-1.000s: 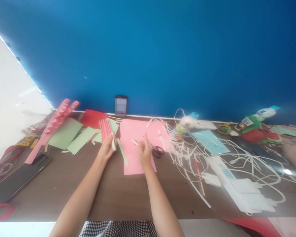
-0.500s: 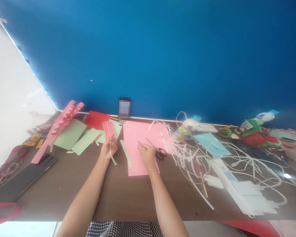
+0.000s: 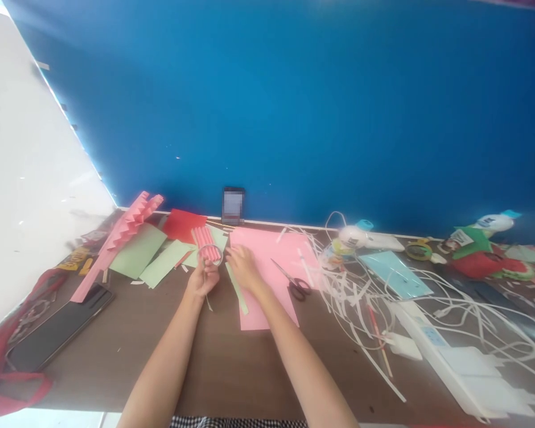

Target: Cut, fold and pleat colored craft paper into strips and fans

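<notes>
My left hand point(image 3: 203, 279) is closed on a small pale ring of tape or paper strip point(image 3: 210, 254), with a loose end hanging below the hand. My right hand point(image 3: 242, 267) is beside it, fingers curled toward the ring and touching its right side. Both hands hover over the brown table point(image 3: 214, 356) at the left edge of a pink paper sheet point(image 3: 267, 279). A pale green strip point(image 3: 238, 291) lies on the table between the hands. A bundle of pink rolled sticks point(image 3: 205, 241) lies just behind the ring.
Black-handled scissors point(image 3: 294, 284) rest on the pink sheet. Green and red papers point(image 3: 156, 255) and a pink pleated piece point(image 3: 122, 235) lie left. A dark phone point(image 3: 57, 330) lies near left. White paper strips and cables point(image 3: 383, 297) and glue bottles point(image 3: 354, 235) crowd the right.
My right hand moved left from the pink sheet to the ring at my left hand. The left hand's strip now shows as a loop. The camera view shifted slightly.
</notes>
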